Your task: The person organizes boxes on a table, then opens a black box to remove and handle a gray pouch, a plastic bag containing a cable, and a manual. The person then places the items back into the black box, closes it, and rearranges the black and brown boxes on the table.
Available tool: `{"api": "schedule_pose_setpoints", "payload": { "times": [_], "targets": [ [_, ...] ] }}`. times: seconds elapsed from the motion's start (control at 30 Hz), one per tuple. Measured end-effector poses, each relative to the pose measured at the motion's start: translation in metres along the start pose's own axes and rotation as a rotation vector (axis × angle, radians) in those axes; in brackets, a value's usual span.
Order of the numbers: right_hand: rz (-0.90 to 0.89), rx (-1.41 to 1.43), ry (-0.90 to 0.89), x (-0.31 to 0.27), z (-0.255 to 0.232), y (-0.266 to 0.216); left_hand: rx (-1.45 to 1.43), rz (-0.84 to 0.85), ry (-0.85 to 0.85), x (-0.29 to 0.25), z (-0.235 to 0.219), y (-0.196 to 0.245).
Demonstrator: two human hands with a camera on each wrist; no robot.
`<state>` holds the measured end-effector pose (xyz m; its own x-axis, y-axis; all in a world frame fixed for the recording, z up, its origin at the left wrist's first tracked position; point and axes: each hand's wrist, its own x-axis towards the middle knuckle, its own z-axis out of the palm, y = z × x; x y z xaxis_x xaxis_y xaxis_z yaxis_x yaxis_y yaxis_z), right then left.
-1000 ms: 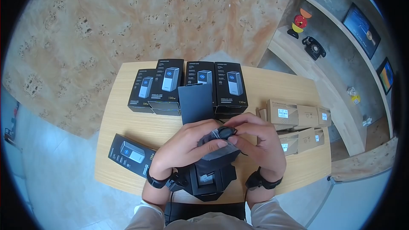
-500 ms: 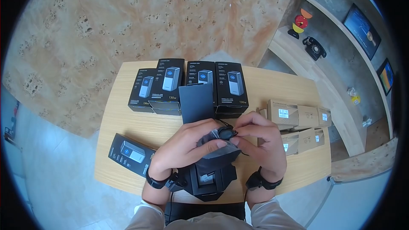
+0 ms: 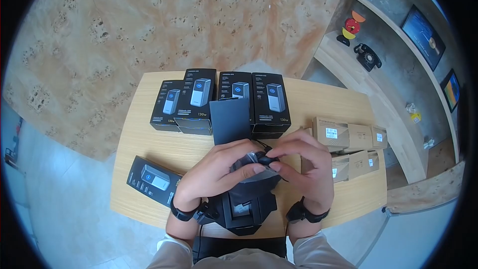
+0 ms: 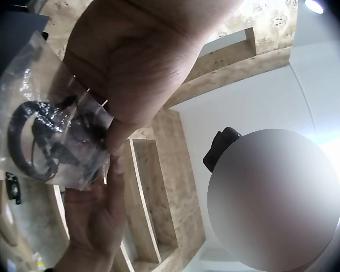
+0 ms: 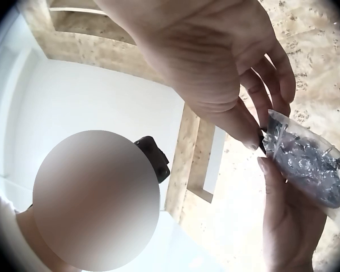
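My left hand (image 3: 219, 167) grips a clear plastic bag (image 4: 5, 113) with a coiled black cable (image 4: 17, 136) inside. At the bag's mouth my right hand (image 3: 309, 165) pinches a black piece of the cable between thumb and forefinger, its other fingers raised. In the right wrist view, the bag (image 5: 311, 164) is wrinkled and shiny over the dark coil. Below my hands, near the table's front edge, lies an opened black box (image 3: 266, 214) with a compartmented insert. A plain dark panel (image 3: 230, 122) stands up behind my hands.
Several black power bank boxes (image 3: 269, 99) line the back of the wooden table (image 3: 308, 87). One more black box (image 3: 154, 179) lies at the left, partly behind my left wrist. Small brown cartons (image 3: 331, 132) are stacked at the right.
My right hand's fingers have shifted and spread a little at the bag's mouth, and the black cable piece there has turned. The left hand has stayed in place.
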<state>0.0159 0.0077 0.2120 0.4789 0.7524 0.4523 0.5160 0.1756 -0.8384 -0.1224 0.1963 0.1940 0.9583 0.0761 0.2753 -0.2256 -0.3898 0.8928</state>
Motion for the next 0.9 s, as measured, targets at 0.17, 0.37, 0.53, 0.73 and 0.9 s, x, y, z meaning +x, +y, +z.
{"api": "schedule_pose_setpoints", "payload": {
  "times": [0.17,0.37,0.53,0.73,0.9],
  "targets": [
    [-0.055,-0.101,-0.087,0.001,0.0,0.001,-0.004,0.018,0.002,0.0,0.001,-0.001],
    [-0.035,-0.012,-0.195,0.0,-0.001,0.002,0.006,0.031,0.018,0.0,0.003,-0.006],
    [-0.011,-0.027,-0.179,-0.001,-0.008,-0.001,-0.012,-0.011,0.06,0.0,0.005,0.001],
    [0.223,0.063,-0.062,-0.019,-0.004,-0.012,-0.09,0.04,0.105,-0.008,0.013,0.003],
    [0.228,0.126,-0.04,-0.05,-0.005,-0.002,-0.2,0.026,0.257,-0.036,0.037,0.002]
  ]
}}
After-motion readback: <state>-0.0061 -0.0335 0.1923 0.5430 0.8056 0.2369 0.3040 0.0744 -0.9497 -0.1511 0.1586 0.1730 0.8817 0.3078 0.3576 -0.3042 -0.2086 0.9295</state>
